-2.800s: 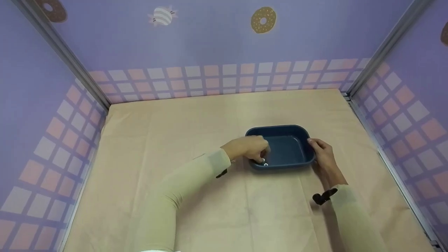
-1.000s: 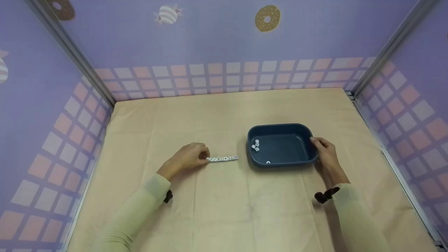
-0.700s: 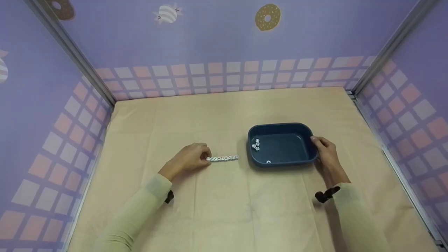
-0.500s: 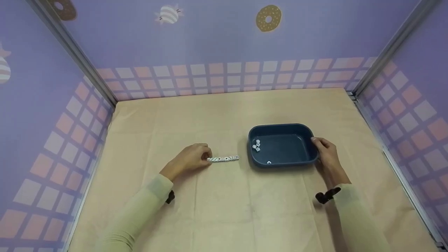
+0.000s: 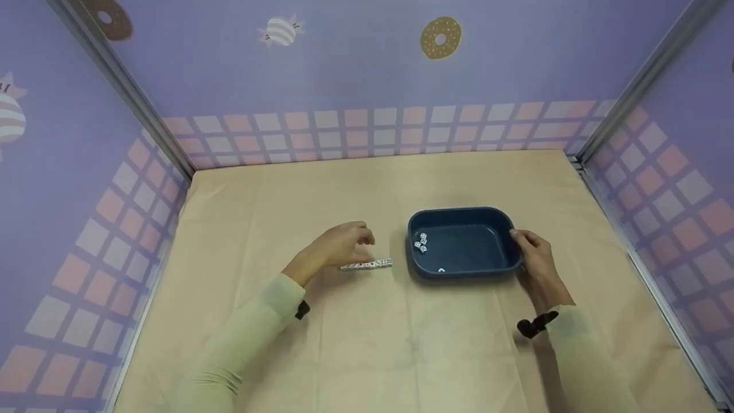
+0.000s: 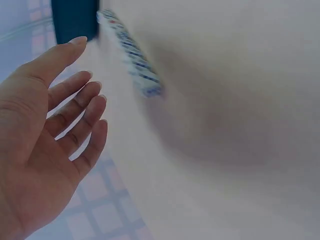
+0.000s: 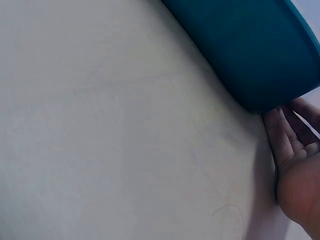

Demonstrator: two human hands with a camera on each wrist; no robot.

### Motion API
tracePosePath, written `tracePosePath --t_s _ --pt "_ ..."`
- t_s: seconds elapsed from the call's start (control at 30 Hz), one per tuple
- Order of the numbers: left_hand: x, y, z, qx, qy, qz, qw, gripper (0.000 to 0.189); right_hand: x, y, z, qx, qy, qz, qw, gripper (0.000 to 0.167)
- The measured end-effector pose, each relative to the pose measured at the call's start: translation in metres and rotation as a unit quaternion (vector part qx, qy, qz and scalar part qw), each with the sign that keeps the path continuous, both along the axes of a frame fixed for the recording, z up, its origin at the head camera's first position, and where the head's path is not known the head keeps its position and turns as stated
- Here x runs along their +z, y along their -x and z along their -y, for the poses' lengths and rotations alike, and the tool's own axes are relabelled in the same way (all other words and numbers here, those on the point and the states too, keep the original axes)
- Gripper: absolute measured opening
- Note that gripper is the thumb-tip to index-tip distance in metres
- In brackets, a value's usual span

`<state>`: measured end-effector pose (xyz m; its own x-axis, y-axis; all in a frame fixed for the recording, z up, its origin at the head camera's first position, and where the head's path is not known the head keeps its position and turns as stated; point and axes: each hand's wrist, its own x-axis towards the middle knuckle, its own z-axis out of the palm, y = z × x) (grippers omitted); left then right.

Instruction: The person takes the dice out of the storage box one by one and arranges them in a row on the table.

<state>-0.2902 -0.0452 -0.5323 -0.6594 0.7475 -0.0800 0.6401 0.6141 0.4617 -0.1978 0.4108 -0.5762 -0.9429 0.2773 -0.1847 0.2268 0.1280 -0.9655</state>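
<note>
A row of small white dice (image 5: 375,264) lies on the cloth left of a dark blue plastic bin (image 5: 465,274). My left hand (image 5: 343,244) hovers above the row, its fingers loosely bent and holding nothing. In the left wrist view the dice row (image 6: 131,52) runs away from the fingertips toward the bin (image 6: 75,20). Inside the bin, several loose dice (image 5: 421,242) sit near its left wall, and one die (image 5: 441,270) lies by the front wall. My right hand (image 5: 536,258) grips the bin's right end, thumb at the rim and fingers against the outside.
A beige cloth (image 5: 367,344) with fold creases covers the table. Purple walls (image 5: 367,74) with a checked border enclose the back and both sides. Metal posts (image 5: 123,86) mark the corners.
My left hand, which was pinching the left end of the dice row, has let go, risen and moved right toward the bin. The right hand keeps its hold on the bin.
</note>
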Motion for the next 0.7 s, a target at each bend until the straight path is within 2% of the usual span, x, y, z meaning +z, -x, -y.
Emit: tracePosePath --t_s 0.1,0.17,0.3,0.37,0.5,0.7 --pt "0.010 -0.001 -0.032 -0.036 -0.018 -0.024 0.9989 0.043 -0.005 0.002 -0.002 -0.006 0.000 0.012 0.9999 0.054" --pt "0.014 -0.003 -0.052 -0.064 -0.023 -0.049 0.9965 0.043 -0.015 0.006 -0.006 -0.013 -0.001 0.019 0.9997 0.055" --pt "0.021 -0.007 -0.089 -0.112 -0.016 -0.103 0.9883 0.040 -0.033 0.013 -0.014 -0.021 -0.002 0.018 0.9996 0.058" --pt "0.022 -0.008 -0.104 -0.130 -0.007 -0.119 0.9843 0.039 -0.037 0.015 -0.016 -0.025 0.004 0.013 0.9996 0.058" --pt "0.018 -0.007 -0.127 -0.156 0.025 -0.131 0.9787 0.038 -0.038 0.017 -0.016 -0.028 0.014 0.006 0.9995 0.057" --pt "0.012 -0.005 -0.150 -0.187 0.098 -0.130 0.9687 0.050 -0.036 0.015 -0.017 -0.028 0.005 0.008 0.9996 0.061"
